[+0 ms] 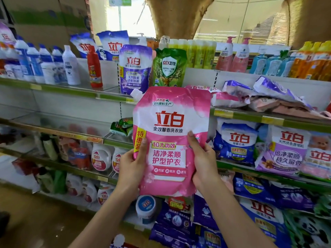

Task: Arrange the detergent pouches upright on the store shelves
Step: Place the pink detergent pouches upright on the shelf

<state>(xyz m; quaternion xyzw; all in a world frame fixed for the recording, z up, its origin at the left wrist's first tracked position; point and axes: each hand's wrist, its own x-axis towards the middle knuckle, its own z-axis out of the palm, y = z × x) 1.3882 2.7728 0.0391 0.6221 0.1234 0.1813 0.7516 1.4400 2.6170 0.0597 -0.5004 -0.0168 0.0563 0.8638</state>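
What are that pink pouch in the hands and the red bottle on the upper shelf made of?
Pink pouch: looks like soft glossy plastic film; it creases and shines, with a moulded spout at the corner. Red bottle: probably rigid plastic, smooth with a slight sheen.

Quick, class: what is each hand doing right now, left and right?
Left hand: grips the left edge of the pink pouch, held upright.
Right hand: grips the pouch's right edge.

both hands raised, forearms reaching up and forward
left hand and right hand grip with thumbs in front, facing each other.
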